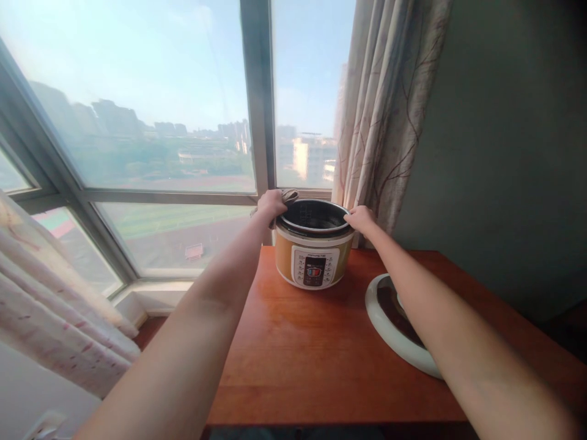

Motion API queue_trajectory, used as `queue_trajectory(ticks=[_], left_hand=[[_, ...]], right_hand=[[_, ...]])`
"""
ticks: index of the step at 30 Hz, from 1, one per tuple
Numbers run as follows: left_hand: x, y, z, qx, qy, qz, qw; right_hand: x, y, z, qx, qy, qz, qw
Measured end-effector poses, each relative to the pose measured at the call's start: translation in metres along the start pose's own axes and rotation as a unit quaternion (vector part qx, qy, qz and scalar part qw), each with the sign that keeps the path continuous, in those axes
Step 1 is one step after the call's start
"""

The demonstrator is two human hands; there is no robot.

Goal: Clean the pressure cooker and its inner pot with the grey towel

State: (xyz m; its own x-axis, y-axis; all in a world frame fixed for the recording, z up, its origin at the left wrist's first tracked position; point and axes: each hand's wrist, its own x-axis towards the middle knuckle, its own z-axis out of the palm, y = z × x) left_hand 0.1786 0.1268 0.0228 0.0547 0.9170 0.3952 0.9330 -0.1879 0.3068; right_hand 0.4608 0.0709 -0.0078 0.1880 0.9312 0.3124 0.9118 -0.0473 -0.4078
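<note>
**Both hands on the cooker rim, window close behind**

I have my left hand clenched around a bunched cloth, pressing it on the left rim of the open pressure cooker. My right hand grips the right rim bare. The cooker stands upright at the far end of the wooden table, control panel facing me, dark inner pot exposed.

What worries me: if that rim is hot, my uncovered right hand could flinch and tip the cooker; only the left has cloth under it. A hard push could also slide the cooker back toward the window, which sits just behind it. The curtain hangs near the right rim and could snag.

The lid lies on the table's right side, under my right forearm, near the edge. The near and left table surface gives the freest room.
</note>
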Motion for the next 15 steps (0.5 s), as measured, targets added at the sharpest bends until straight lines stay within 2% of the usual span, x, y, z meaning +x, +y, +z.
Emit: queue_trajectory(ticks=[15], left_hand=[[0.005,0.009,-0.004,0.008,-0.024,-0.016,1.000]], right_hand=[[0.006,-0.001,0.011,0.043,0.029,0.032,0.998]])
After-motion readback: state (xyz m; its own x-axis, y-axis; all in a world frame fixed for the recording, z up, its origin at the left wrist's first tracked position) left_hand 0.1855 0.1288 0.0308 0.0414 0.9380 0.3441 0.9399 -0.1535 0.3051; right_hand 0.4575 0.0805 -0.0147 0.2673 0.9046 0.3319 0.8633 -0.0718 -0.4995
